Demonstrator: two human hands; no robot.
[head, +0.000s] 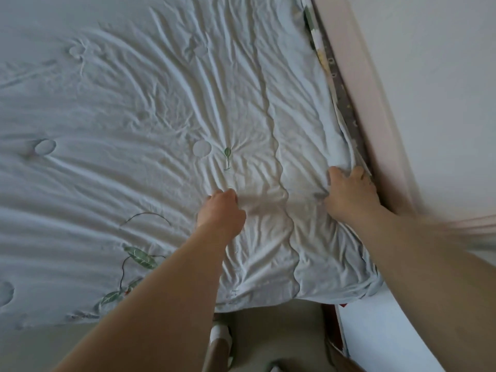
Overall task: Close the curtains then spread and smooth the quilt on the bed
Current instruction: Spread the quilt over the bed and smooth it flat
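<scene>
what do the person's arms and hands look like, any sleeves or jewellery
The left forearm and right forearm are bare to the frame edge, no sleeves showing. The left hand and right hand wear no gloves; no watch, bracelet or ring is visible. The right forearm is motion-blurred near the picture's edge.

both forearms [174, 277] are bare from wrist to the edge of view, and the left hand [220, 210] and the right hand [349, 196] are bare as well. the forearms are slim, widening toward the elbows. the fingers [335, 176] look short here, nails too small to make out. the right forearm [418, 253] smears into streaks near the right edge. a brown shape [214, 355] with a white band below may be footwear; unclear.
</scene>
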